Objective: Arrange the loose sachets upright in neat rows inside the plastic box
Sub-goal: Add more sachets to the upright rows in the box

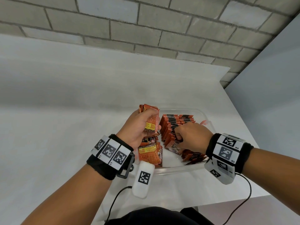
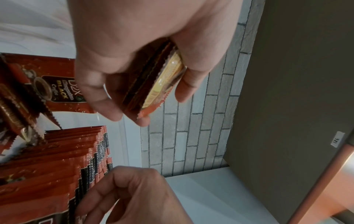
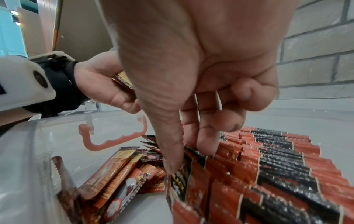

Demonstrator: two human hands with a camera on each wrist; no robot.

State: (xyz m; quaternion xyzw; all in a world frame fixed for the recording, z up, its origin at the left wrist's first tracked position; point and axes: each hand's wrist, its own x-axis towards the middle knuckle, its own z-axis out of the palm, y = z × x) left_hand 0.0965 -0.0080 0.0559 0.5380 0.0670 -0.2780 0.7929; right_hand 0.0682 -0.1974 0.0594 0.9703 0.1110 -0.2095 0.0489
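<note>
The plastic box [image 1: 186, 168] sits on the white table [image 1: 65, 98] beneath both hands. Under the right hand [image 1: 191, 135] stands the upright row of sachets [image 1: 174, 123]; its curled thumb and fingers [image 3: 205, 145] appear to pinch one sachet's top edge. The left hand [image 1: 139, 125], raised beside the row, clamps a small stack of sachets [image 2: 153, 78]; loose sachets [image 1: 150, 153] lie below its grip.

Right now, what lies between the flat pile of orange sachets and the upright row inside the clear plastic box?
Head view: bare box floor separates flat pile from upright row.
</note>
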